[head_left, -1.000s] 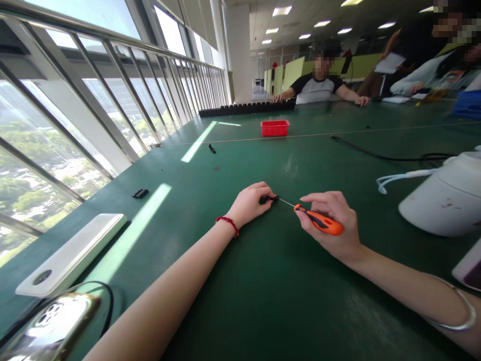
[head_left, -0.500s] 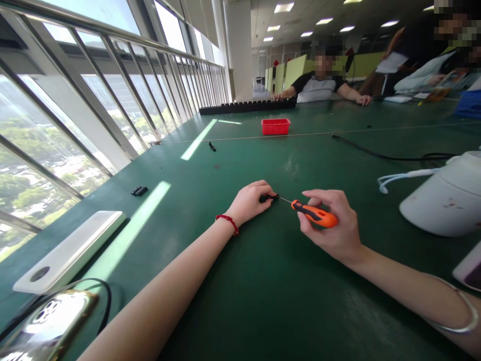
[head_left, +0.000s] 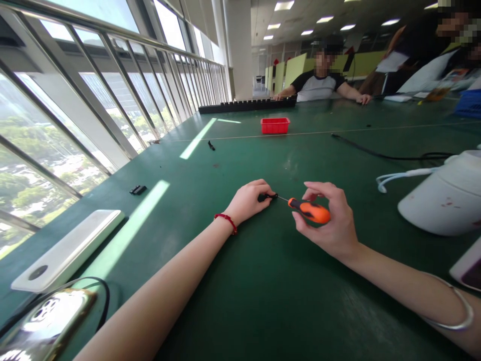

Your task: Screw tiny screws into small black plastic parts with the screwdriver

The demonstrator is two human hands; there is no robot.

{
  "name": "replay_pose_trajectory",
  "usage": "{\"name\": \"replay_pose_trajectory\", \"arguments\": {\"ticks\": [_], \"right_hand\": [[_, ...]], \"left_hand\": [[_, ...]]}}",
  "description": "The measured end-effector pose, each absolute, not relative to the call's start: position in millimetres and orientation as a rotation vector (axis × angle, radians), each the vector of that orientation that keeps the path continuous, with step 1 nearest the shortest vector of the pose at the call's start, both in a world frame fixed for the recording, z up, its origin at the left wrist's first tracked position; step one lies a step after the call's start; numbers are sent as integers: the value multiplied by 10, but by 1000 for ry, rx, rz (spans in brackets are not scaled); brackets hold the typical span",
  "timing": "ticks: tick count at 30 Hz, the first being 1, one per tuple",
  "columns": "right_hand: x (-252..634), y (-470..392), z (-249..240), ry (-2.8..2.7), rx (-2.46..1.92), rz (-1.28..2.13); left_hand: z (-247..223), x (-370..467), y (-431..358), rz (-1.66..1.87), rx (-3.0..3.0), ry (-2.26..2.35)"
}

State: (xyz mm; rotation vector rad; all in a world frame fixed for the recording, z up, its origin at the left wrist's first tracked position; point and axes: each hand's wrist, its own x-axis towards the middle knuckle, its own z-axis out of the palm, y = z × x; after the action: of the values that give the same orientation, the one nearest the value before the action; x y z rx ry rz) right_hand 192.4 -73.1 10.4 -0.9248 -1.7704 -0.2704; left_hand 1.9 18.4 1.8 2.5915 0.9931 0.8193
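With its fingers closed, my left hand [head_left: 248, 200] pins a small black part [head_left: 272, 196] against the green table [head_left: 240, 291]; most of that part is hidden by the fingers. The thin shaft of an orange and black screwdriver [head_left: 315, 212] points left, its tip at the black part. My right hand [head_left: 341, 225] is around the screwdriver's handle. Thumb and forefinger stand wide there, and the handle's butt lies toward the palm; the other fingers are partly hidden.
Beyond my hands are a red bin [head_left: 275, 126] and a long black strip [head_left: 248, 105]. Small black pieces [head_left: 138, 190] lie left, near a white power bank [head_left: 67, 250] and a phone [head_left: 48, 321]. At right are a white container [head_left: 447, 195] and a black cable [head_left: 376, 151]. A person [head_left: 319, 85] sits opposite.
My right thumb and forefinger have spread wider around the screwdriver, and its handle has shifted slightly left and up. My left hand keeps the black part in the same place.
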Motion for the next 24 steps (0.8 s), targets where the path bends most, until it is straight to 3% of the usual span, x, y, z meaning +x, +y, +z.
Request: {"name": "replay_pose_trajectory", "arguments": {"ticks": [24], "right_hand": [[1941,-721,77,-1696,-917,-152]], "left_hand": [[8,21,198,813,2612,984]]}}
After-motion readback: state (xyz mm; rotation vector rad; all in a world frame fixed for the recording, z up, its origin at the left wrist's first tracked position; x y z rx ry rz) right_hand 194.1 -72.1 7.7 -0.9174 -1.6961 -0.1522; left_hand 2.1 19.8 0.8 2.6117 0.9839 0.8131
